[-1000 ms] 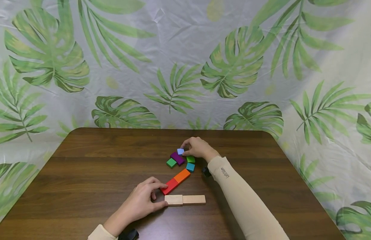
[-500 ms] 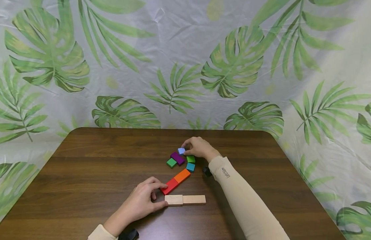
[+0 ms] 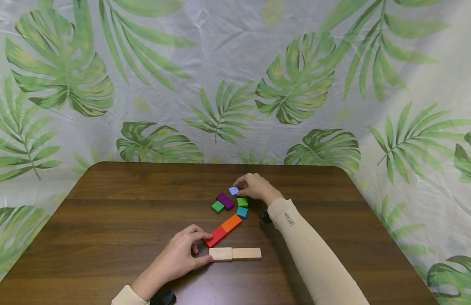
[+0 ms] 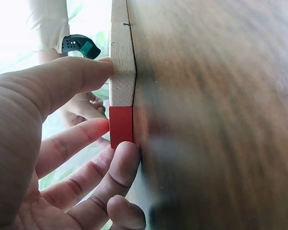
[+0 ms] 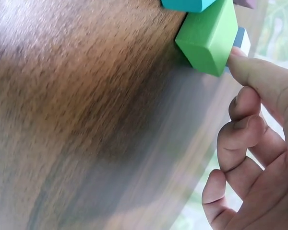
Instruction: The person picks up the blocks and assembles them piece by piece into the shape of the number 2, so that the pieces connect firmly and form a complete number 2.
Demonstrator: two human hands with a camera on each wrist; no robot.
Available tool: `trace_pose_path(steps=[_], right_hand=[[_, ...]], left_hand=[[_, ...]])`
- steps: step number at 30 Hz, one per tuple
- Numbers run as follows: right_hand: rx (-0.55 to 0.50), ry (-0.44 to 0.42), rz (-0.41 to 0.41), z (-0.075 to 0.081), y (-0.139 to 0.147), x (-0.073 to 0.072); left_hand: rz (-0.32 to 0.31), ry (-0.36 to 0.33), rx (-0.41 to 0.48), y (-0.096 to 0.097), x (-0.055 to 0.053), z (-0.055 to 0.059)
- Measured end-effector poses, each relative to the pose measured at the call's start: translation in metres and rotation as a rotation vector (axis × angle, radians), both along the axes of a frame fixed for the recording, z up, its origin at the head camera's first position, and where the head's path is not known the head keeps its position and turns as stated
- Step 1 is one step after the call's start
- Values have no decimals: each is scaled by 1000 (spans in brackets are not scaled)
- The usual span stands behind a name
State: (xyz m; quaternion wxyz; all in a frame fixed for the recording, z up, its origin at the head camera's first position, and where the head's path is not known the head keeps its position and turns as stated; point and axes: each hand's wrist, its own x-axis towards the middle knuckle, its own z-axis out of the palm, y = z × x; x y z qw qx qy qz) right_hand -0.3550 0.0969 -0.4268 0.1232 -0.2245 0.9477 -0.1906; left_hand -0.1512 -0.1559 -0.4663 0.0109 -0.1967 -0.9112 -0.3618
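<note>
At the far side of the group, my right hand (image 3: 256, 186) pinches a small light blue block (image 3: 233, 191) between thumb and fingers. Just below it lies a lime green block (image 3: 242, 202), then a teal block (image 3: 241, 212). My left hand (image 3: 182, 252) rests with relaxed fingers at a red block (image 3: 215, 238), its index fingertip on top. The left thumb touches the end of a plain wooden block (image 3: 221, 254). In the left wrist view another fingertip sits against the end of the red block (image 4: 121, 127). An orange block (image 3: 231, 222) continues the red one's line.
A purple block (image 3: 225, 201) and a green block (image 3: 218, 206) lie together left of the lime green one. A second plain wooden block (image 3: 246, 253) extends the first to the right. A leaf-patterned cloth (image 3: 227, 84) hangs behind the brown table (image 3: 125, 203).
My right hand has shifted the light blue block slightly right and away from the purple block, leaving a gap between them. My left hand has not moved.
</note>
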Motion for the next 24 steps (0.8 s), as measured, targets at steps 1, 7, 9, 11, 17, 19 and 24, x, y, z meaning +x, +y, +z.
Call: trace_pose_path(steps=[1,7,9,11,17,19,24], right_hand=[[0,-1,1,0,1,-1],[-16,-16,-2,0,5,-2],[-28,-25,-15,0,5,-1],[-41,-24,-34,1,4,0],[-15,25,-95,2,-2,5],[0,35,-108,2,-5,6],[15,46,-123,0,-9,6]], left_hand=[[0,0,1,0,0,0],[-2,1,6,0,0,0],[-3,2,6,0,0,0],[-3,3,6,0,0,0],[-5,11,5,0,0,0],[-7,12,6,0,0,0],[-5,11,3,0,1,0]])
